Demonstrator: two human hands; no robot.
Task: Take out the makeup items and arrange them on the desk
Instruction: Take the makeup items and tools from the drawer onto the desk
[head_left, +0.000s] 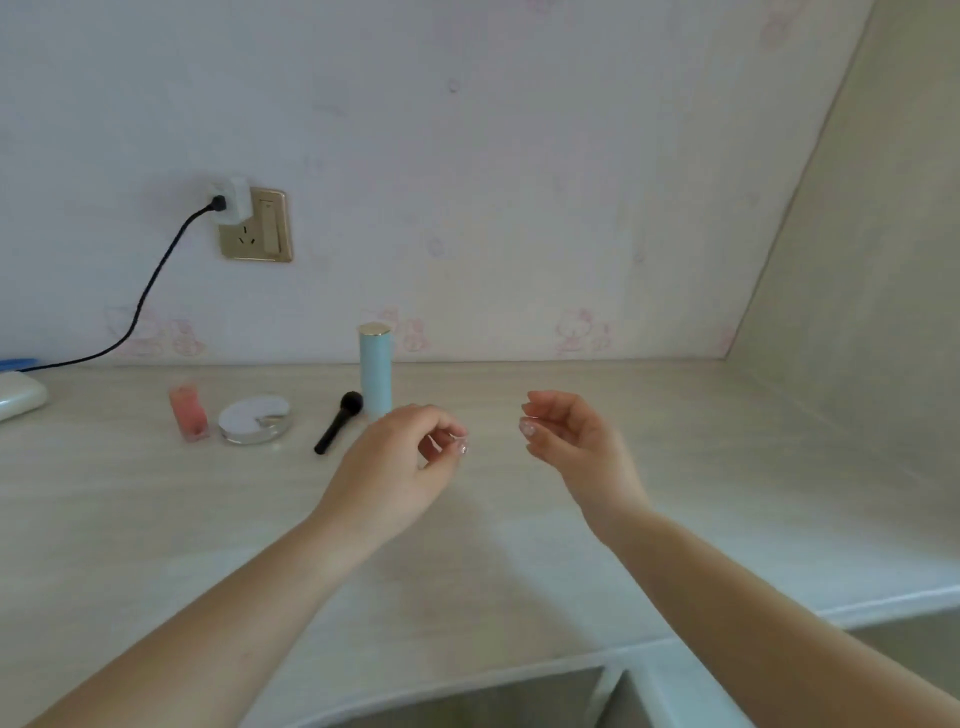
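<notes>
Makeup items sit in a row near the back of the surface (519, 545), left to right: pink bottle (189, 413) upright, round compact (254, 419) flat, black brush (338, 422) lying angled, pale blue tube (375, 370) upright. Left hand (402, 467) hovers just in front of the tube, fingers (447, 431) loosely curled, holding nothing. Right hand (574, 436) likewise, loosely curled and empty, well apart from the items.

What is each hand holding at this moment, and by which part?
Nothing is held. The left hand and the right hand hover above the desk with loosely curled fingers, apart from the blue tube and the black brush.
</notes>
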